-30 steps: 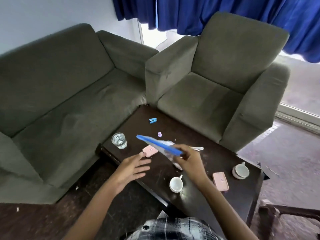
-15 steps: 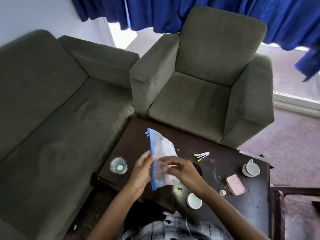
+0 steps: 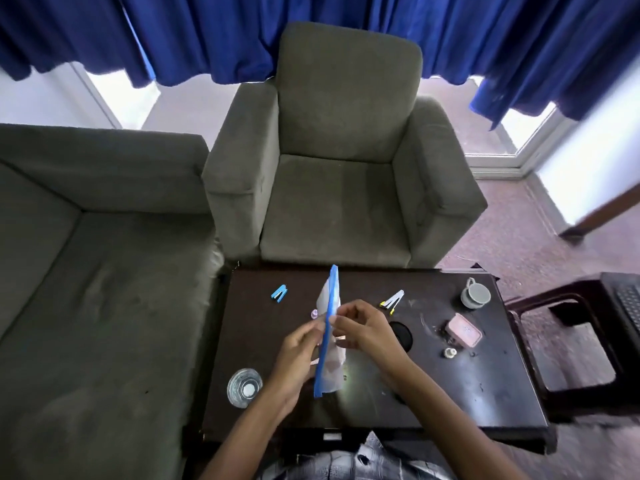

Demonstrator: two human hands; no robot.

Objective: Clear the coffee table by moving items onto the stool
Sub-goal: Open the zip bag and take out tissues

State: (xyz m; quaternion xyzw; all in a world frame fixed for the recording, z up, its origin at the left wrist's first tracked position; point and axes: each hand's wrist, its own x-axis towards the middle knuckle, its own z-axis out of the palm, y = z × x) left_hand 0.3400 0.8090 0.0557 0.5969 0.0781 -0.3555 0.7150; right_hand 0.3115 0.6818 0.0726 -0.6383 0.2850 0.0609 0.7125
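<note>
A clear plastic zip bag (image 3: 329, 365) with a blue seal strip stands on edge above the dark coffee table (image 3: 450, 403). My left hand (image 3: 298, 351) pinches it from the left and my right hand (image 3: 363, 329) from the right, at the blue strip. On the table lie a glass (image 3: 244, 388), a blue clip (image 3: 280, 293), a small pink bit (image 3: 314, 314), white and yellow clips (image 3: 393, 301), a grey cup (image 3: 475, 297), a pink case (image 3: 463, 330) and a small white cap (image 3: 450, 352). The dark stool (image 3: 568, 306) stands right of the table.
A grey armchair (image 3: 339, 188) sits behind the table and a grey sofa (image 3: 97, 289) to its left. Blue curtains (image 3: 346, 29) hang along the windows. A dark round patch (image 3: 401, 334) marks the tabletop beside my right hand.
The view has swung right, bringing the stool into sight. The bag has turned edge-on between both hands; a second ago only my right hand held it.
</note>
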